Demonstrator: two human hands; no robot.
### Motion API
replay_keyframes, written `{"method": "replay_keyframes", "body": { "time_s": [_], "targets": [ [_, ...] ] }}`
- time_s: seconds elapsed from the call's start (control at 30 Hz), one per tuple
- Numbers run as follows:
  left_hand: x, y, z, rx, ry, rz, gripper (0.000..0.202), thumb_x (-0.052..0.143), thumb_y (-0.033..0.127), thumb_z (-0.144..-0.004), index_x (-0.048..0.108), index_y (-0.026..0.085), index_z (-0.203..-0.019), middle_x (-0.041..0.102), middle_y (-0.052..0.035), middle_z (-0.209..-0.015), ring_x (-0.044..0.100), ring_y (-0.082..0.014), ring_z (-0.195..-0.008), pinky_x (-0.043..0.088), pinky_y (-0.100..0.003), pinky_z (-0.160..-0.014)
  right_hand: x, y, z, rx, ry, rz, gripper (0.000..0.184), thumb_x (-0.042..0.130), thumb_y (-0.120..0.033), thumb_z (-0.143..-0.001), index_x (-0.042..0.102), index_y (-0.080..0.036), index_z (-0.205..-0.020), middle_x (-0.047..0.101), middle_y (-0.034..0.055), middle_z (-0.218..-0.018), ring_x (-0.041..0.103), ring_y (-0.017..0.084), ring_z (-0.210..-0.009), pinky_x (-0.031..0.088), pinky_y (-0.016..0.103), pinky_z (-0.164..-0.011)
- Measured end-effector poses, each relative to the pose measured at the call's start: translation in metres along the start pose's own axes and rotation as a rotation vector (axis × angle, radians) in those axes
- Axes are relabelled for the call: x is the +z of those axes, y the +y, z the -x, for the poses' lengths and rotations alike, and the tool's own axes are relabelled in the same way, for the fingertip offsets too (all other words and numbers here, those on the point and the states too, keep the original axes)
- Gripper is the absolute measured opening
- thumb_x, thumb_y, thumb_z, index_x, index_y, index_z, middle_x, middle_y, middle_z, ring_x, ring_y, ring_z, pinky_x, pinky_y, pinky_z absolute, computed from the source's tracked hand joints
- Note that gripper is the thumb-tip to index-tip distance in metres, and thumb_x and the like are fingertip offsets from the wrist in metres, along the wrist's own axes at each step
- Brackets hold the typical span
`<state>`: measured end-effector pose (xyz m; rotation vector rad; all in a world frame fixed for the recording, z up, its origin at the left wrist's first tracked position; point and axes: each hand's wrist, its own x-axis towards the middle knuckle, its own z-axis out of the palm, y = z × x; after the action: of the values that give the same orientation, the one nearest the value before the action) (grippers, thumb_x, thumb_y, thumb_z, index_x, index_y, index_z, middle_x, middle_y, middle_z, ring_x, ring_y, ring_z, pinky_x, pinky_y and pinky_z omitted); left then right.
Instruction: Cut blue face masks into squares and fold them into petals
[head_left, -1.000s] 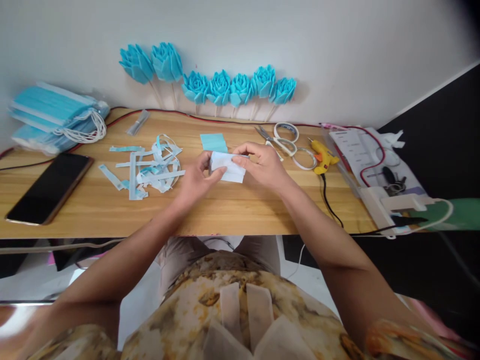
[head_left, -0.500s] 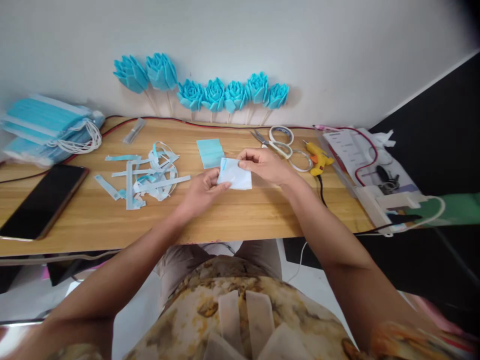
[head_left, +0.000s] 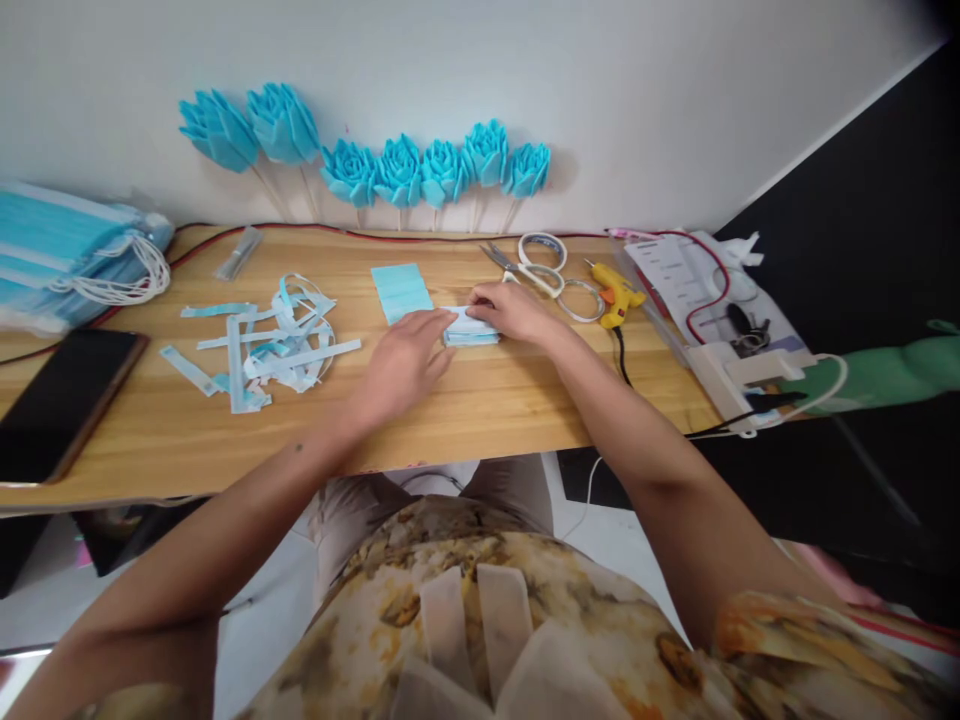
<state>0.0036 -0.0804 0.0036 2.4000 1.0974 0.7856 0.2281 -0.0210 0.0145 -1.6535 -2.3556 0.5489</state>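
Between my hands is a folded piece of mask fabric [head_left: 472, 338], pale on top with light-blue layered edges at the front. My right hand [head_left: 511, 312] pinches its far right side, fingers bent over the top. At its left edge, my left hand [head_left: 405, 362] reaches in with fingers stretched out and the thumb apart, the fingertips touching the fabric. Just behind my left hand lies a flat light-blue fabric square [head_left: 402, 290], partly covered at its lower edge.
Cut strips and ear loops [head_left: 281, 345] lie left, near a phone [head_left: 71, 400] and stacked masks [head_left: 67, 250]. Scissors [head_left: 525, 275], tape rolls [head_left: 543, 252] and a yellow glue gun [head_left: 619, 295] lie right. Blue fabric flowers [head_left: 400, 170] on sticks lean against the wall.
The fabric, held up as a flat white square before, is now folded into a narrower layered piece, lower by the tabletop. My left hand's pinch has loosened. The view has shifted slightly.
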Motion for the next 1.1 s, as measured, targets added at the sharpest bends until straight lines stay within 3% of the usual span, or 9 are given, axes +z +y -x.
{"method": "replay_keyframes", "body": {
  "time_s": [0.17,0.4,0.6,0.77,0.87,1.1],
  "targets": [
    [0.021,0.015,-0.024,0.068,-0.255,-0.227,0.056,0.058,0.034,-0.098,0.053,0.005,-0.146,0.047,-0.0228,-0.160,0.043,-0.0362,-0.151,0.030,-0.052,-0.126,0.006,0.005,-0.001,-0.001,0.055,-0.031,0.019,0.057,-0.018,-0.093,0.075,-0.018,-0.097,0.079,0.0061,-0.100,0.066,0.019,-0.088,0.041,0.028,-0.077],
    [0.030,0.023,-0.011,0.056,-0.444,-0.398,0.075,0.051,0.052,-0.101,0.041,0.002,-0.156,0.034,-0.0217,-0.167,0.026,-0.0401,-0.158,0.023,-0.055,-0.128,0.012,0.003,0.000,0.024,0.114,-0.022,0.017,0.058,-0.020,-0.095,0.074,-0.017,-0.099,0.077,0.0089,-0.105,0.066,0.022,-0.096,0.044,0.032,-0.086],
    [0.030,0.024,-0.009,0.065,-0.443,-0.439,0.078,0.045,0.056,-0.103,0.039,0.002,-0.158,0.031,-0.0196,-0.169,0.024,-0.0398,-0.159,0.023,-0.053,-0.129,0.009,-0.002,0.012,-0.062,0.289,0.068,0.021,0.055,-0.019,-0.097,0.072,-0.017,-0.110,0.070,0.0138,-0.119,0.062,0.027,-0.113,0.045,0.037,-0.095],
    [0.033,0.022,-0.008,0.055,-0.423,-0.414,0.079,0.045,0.058,-0.102,0.037,0.003,-0.159,0.033,-0.0203,-0.168,0.023,-0.0371,-0.160,0.020,-0.052,-0.130,0.021,0.001,0.010,-0.082,0.146,-0.019,0.020,0.052,-0.019,-0.098,0.071,-0.018,-0.102,0.074,0.0101,-0.107,0.066,0.024,-0.100,0.046,0.033,-0.087],
    [0.032,0.022,-0.007,0.050,-0.419,-0.389,0.076,0.048,0.055,-0.102,0.039,0.006,-0.159,0.034,-0.0189,-0.168,0.023,-0.0369,-0.160,0.020,-0.052,-0.130,0.025,-0.002,0.006,-0.027,0.141,0.003,0.022,0.050,-0.016,-0.098,0.071,-0.017,-0.105,0.074,0.0123,-0.110,0.067,0.024,-0.102,0.046,0.034,-0.087],
    [0.031,0.019,-0.006,0.076,-0.335,-0.290,0.066,0.050,0.053,-0.102,0.047,0.015,-0.155,0.038,-0.0164,-0.167,0.030,-0.0363,-0.157,0.026,-0.051,-0.128,-0.008,-0.007,0.003,-0.075,0.043,-0.046,0.023,0.056,-0.023,-0.094,0.073,-0.017,-0.110,0.077,0.0083,-0.106,0.068,0.020,-0.090,0.046,0.030,-0.081]
  ]
}}
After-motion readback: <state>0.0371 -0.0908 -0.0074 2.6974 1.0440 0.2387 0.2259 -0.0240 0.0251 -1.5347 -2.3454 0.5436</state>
